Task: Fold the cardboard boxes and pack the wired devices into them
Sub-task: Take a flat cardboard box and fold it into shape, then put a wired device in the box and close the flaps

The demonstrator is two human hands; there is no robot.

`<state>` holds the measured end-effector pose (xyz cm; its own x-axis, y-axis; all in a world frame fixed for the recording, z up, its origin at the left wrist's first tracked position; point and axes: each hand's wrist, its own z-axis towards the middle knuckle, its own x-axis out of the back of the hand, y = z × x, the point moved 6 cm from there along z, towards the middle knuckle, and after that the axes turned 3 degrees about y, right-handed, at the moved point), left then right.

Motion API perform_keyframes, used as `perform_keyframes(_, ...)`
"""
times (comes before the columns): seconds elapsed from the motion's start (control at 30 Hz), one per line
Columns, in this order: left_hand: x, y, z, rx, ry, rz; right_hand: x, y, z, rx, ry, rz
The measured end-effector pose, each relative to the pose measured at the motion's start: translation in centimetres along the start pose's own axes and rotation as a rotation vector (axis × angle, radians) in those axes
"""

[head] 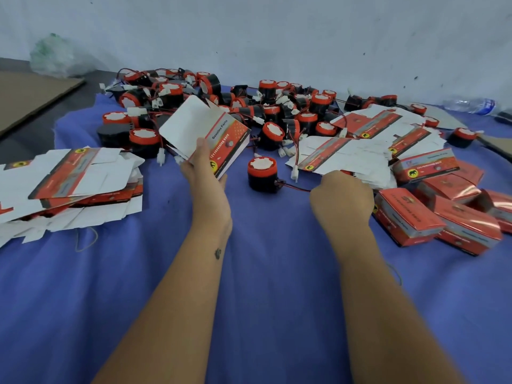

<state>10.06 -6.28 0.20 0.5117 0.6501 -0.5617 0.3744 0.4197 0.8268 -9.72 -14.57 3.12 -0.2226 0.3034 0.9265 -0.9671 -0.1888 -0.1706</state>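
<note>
Left hand [203, 162] gripped a part-folded box [205, 131] by its lower end, flap raised and open end tilted away, evidently to keep the mouth free for loading. Right hand [342, 191] was curled beside a lone device [262, 174] mid-cloth [249, 300], apparently pinching its red wire [295, 187]; the fingertips were hidden. Loose devices [277, 106] were heaped along the far edge, flat blanks [72, 176] at the left edge, and finished boxes [443, 212] at the right, keeping stock within reach.
</note>
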Motion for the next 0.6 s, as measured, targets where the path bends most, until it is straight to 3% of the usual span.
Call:
perform_keyframes(0.1, -1.3, -0.9, -0.1, 0.071, -0.171, 0.034, 0.1, -0.2, 0.1, 0.082, 0.014, -0.039)
perform_keyframes(0.23, -2.7, -2.1, -1.4, 0.098, -0.361, 0.304, 0.2, -1.2, -0.1, 0.182, 0.058, -0.074)
perform_keyframes(0.47, -2.8, -1.5, -1.9, -0.013, -0.243, 0.380, 0.7, -3.1, -1.1, 0.183, 0.242, 0.265)
perform_keyframes(0.6, -2.4, -1.3, -1.8, -0.025, -0.190, 0.352, 0.1, -4.9, -2.0, 0.286, 0.158, 0.425)
